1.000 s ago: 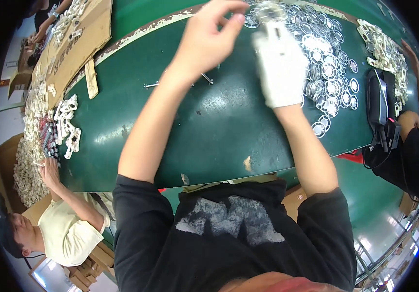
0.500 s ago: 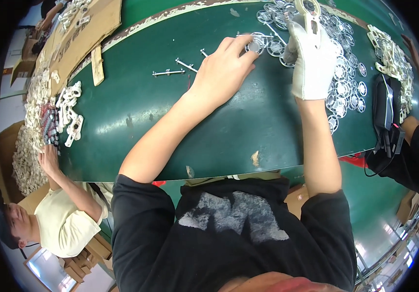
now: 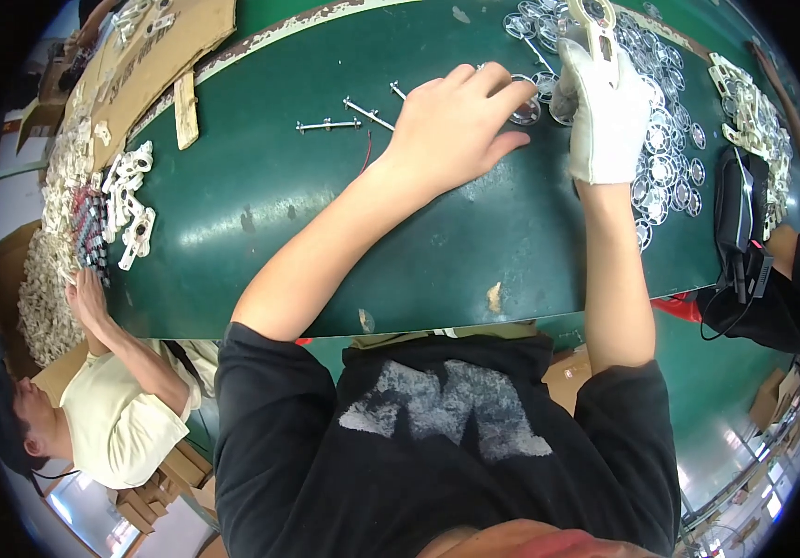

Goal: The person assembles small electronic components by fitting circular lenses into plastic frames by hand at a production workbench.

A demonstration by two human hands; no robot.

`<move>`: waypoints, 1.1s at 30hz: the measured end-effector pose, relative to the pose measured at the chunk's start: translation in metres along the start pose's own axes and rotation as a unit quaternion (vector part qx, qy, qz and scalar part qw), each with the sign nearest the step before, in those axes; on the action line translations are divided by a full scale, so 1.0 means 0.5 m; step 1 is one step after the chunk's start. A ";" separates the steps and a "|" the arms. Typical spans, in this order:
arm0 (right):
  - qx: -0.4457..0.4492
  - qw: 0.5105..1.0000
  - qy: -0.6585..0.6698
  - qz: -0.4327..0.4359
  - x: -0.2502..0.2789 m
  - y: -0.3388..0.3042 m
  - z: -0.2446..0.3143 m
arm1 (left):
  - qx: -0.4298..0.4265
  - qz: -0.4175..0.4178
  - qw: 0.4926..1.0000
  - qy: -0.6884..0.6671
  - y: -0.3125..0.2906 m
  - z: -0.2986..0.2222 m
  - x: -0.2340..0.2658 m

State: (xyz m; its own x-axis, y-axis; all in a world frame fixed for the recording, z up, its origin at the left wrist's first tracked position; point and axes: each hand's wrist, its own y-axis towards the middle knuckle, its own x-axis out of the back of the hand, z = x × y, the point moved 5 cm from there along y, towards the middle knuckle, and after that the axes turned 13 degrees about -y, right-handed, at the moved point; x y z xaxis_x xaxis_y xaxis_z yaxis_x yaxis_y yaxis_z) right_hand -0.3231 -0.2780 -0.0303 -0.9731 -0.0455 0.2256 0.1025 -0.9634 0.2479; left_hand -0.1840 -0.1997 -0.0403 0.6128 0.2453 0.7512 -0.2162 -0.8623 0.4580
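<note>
My bare left hand (image 3: 460, 126) is over the green table with its fingers bent and the thumb held apart. Its index finger reaches a silver spoked disc (image 3: 525, 112); the other fingertips are hidden behind the hand. My right hand (image 3: 610, 126), in a white glove, is closed on a cream plastic part (image 3: 595, 26) with a ring-shaped end pointing away from me. Thin metal rods with small collars lie left of my left hand, one (image 3: 328, 125) lying nearly level and another (image 3: 368, 112) slanted. A pile of silver spoked discs (image 3: 660, 139) spreads around and right of the glove.
Cream plastic parts (image 3: 135, 205) lie at the table's left, beside a larger heap where a co-worker's hand (image 3: 88, 298) rests. Cardboard (image 3: 163, 56) and a wooden strip (image 3: 185, 110) are at the far left. A black pouch (image 3: 733, 200) and more cream parts (image 3: 749, 112) stand on the right.
My left hand has shifted right, and its thumb now stands farther from the fingers. The gloved right hand still holds the cream part, slightly farther right in the picture.
</note>
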 end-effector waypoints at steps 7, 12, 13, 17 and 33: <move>-0.015 1.000 -0.018 0.006 -0.006 -0.008 0.015 | 0.179 0.015 0.977 -0.114 -0.026 0.001 0.011; -0.052 0.995 -0.028 0.075 -0.029 -0.023 0.051 | 0.229 0.113 0.961 0.106 -0.098 -0.022 0.054; -0.052 0.994 -0.043 0.088 -0.032 -0.026 0.049 | 0.234 0.110 0.958 0.127 -0.103 -0.024 0.066; -0.067 0.984 -0.063 0.152 -0.053 -0.036 0.044 | 0.039 0.083 0.989 -0.114 -0.115 -0.043 0.094; 0.142 0.886 -0.247 0.367 -0.105 -0.122 0.062 | -0.045 -0.115 0.990 -0.072 -0.139 0.015 0.173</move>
State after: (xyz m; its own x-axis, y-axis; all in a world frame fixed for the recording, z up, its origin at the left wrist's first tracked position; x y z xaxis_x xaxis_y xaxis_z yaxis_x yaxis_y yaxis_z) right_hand -0.2719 -0.2084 -0.0280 -0.4209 -0.4431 0.7915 0.7857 -0.6141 0.0741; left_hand -0.1100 -0.1220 -0.0106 0.7545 0.3590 0.5493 -0.1213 -0.7464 0.6544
